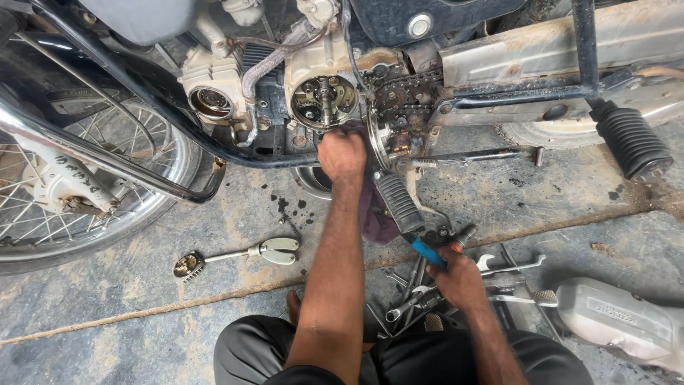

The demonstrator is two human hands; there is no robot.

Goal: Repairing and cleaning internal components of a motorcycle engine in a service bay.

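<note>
Where the concrete floor (128,299) lay oil-stained and dusty under a motorcycle, a spoked wheel (78,192) stood at the left and the opened engine (324,100) sat at the top centre. From the head view, the left hand (342,153) had its grip closed round a purple rag (374,207), pressed just below the engine. The right hand (459,274) had its grip wrapped round a blue-handled tool (427,251), above a heap of spanners (410,299) on the floor beside a grey engine cover (620,321).
</note>
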